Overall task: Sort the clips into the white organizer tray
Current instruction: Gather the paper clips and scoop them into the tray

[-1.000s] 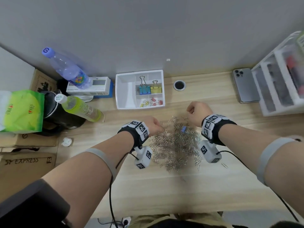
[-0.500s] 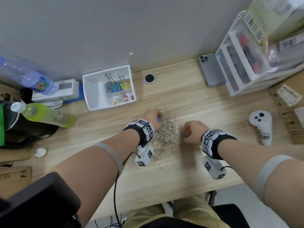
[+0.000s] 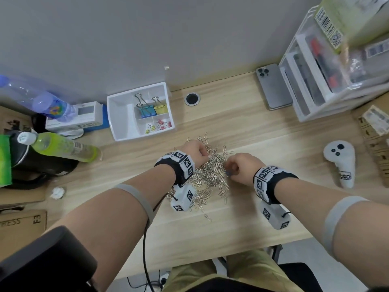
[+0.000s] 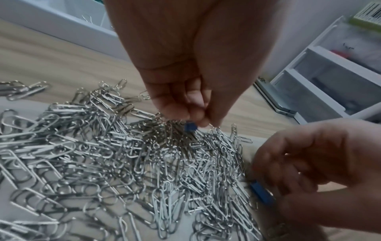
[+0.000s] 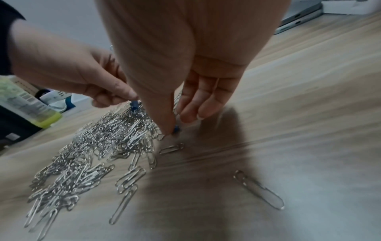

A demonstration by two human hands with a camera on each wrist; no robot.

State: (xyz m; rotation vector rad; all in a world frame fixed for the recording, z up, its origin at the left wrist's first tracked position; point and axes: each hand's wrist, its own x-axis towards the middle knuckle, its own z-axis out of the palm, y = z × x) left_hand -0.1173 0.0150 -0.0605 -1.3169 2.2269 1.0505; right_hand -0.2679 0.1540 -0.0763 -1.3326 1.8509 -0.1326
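Observation:
A heap of silver paper clips [image 3: 210, 175] lies mid-table, also in the left wrist view [image 4: 115, 154] and the right wrist view [image 5: 107, 138]. My left hand [image 3: 207, 153] pinches a small blue clip [image 4: 190, 126] at the heap's far side. At the heap's right edge, my right hand [image 3: 228, 169] pinches another blue clip [image 5: 176, 128] between thumb and forefinger, its other fingers hanging loose. The white organizer tray [image 3: 123, 119] stands behind the heap, with blue and yellow binder clips [image 3: 150, 111] and small coloured clips [image 3: 160, 125] in its right compartments.
A phone [image 3: 273, 87] and a white drawer unit [image 3: 315, 85] sit at the back right, a white controller [image 3: 341, 163] to the right. Bottles [image 3: 63, 146] and boxes crowd the left. A cable hole [image 3: 192, 99] is beside the tray. Stray clips [image 5: 259, 189] lie nearer me.
The view has swung to the right. My right hand drew back from the heap's far side to its right edge; my left hand moved forward over the heap. Both now pinch blue clips.

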